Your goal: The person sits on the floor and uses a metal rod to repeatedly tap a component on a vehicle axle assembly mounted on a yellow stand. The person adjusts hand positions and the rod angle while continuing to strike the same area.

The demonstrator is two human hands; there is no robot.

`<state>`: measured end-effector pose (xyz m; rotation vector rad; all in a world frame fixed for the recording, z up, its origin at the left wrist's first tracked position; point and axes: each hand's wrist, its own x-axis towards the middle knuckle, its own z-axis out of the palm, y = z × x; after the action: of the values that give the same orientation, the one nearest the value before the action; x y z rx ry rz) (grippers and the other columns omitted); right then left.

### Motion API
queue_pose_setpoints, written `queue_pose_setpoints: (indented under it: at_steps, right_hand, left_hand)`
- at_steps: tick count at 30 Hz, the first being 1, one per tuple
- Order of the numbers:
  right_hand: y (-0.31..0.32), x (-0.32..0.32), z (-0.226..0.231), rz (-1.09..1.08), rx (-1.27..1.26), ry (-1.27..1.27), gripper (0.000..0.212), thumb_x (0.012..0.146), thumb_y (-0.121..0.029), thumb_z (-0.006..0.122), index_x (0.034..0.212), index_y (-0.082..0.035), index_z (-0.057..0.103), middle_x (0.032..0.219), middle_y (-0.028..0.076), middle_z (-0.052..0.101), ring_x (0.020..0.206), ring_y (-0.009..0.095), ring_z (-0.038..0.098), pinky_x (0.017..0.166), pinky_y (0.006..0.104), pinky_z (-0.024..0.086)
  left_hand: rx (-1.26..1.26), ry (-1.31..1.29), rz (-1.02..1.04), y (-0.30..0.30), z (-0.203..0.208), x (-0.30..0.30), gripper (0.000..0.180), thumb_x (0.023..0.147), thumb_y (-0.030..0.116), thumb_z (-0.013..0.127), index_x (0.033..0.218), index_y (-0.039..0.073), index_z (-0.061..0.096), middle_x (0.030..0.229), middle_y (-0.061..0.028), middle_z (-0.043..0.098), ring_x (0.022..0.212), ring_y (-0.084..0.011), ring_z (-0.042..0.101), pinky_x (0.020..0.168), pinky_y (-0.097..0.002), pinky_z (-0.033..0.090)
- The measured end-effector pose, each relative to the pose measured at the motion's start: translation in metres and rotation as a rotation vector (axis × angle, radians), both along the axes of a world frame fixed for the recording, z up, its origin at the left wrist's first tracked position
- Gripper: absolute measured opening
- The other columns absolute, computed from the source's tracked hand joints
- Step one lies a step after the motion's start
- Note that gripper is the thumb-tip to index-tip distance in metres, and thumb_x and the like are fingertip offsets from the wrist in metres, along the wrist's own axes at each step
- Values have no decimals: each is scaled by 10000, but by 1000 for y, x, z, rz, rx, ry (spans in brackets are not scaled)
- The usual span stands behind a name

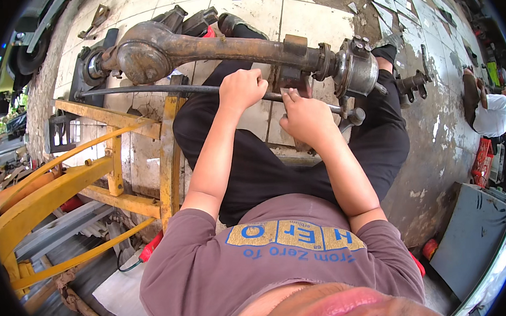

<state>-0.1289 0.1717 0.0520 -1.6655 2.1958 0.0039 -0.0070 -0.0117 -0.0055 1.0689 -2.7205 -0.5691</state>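
Observation:
A long dark tie rod point(186, 88) runs left to right in front of me, with a knobbed joint at its right end. My left hand point(242, 90) is closed in a fist around its middle. Just to the right, my right hand point(307, 116) has its fingers pressed together on a small pale flat piece point(285, 91) against the rod; what the piece is made of I cannot make out. Beyond both hands lies a rusty vehicle axle point(216, 48), with a round bulging housing on the left and a metal hub point(357, 67) on the right.
A yellow metal frame point(168, 158) stands close on my left. My legs in black trousers point(374, 132) spread on either side of the rod. A grey metal box point(476, 239) is at the lower right. Another person point(490, 115) sits at the far right, near a red crate point(482, 162).

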Motion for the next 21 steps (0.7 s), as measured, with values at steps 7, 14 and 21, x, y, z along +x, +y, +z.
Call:
queue_pose_setpoints:
  at_steps: [7, 14, 21]
  right_hand:
    - [1, -5, 4, 48, 25, 1, 767, 980, -395, 722, 1618, -6, 548, 1670, 226, 576, 1165, 333, 812, 967, 471, 668]
    - [1, 1, 0, 10, -13, -6, 721, 946, -331, 696, 1586, -20, 581, 1647, 180, 614, 1099, 367, 816, 945, 505, 664]
    - [-4, 1, 5, 19, 52, 2, 760, 976, -387, 734, 1610, -6, 560, 1662, 231, 585, 1143, 342, 817, 952, 473, 670]
  left_hand:
    - [15, -13, -13, -1, 3, -1, 261, 904, 313, 675, 900, 84, 802, 859, -191, 797, 827, -404, 790, 775, -535, 641]
    - [28, -23, 2, 1, 6, 2, 254, 899, 306, 680, 899, 82, 801, 851, -194, 794, 818, -407, 788, 769, -537, 641]
    - [11, -6, -4, 0, 2, 2, 245, 893, 297, 679, 895, 85, 802, 843, -197, 791, 816, -415, 785, 769, -540, 643]
